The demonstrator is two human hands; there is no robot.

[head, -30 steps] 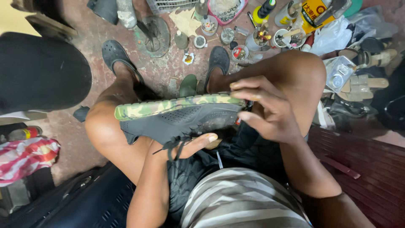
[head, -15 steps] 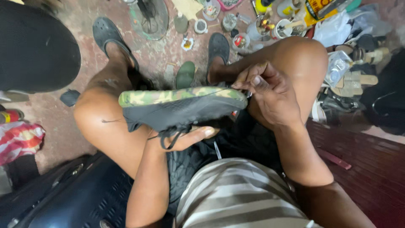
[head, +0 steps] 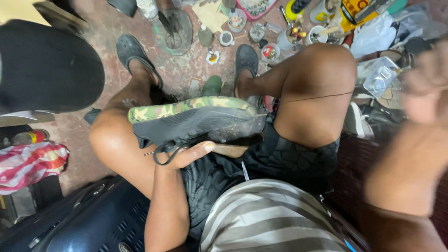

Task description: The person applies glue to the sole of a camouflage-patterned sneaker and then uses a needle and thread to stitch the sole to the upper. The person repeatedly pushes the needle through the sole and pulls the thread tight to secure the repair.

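A dark grey sneaker [head: 196, 123] with a camouflage-patterned sole lies on its side across my lap, sole facing away from me. My left hand [head: 186, 154] grips it from underneath, thumb along the lower edge, black laces dangling over the fingers. A thin thread runs from the shoe's toe end across my right thigh toward the right. My right hand [head: 427, 86] is raised far out to the right, blurred, well away from the shoe; what it holds cannot be made out.
A black round cushion [head: 46, 70] sits at the left. Small pots, tins and bottles [head: 261, 28] crowd the floor beyond my sandalled feet. A dark blue case [head: 88, 219] lies at my lower left, a striped cloth bundle [head: 28, 163] beside it. Loose sandals [head: 359, 121] lie at the right.
My right hand has left the shoe's toe end and swung out to the right, drawing the thread taut across my thigh. My left hand still holds the shoe.
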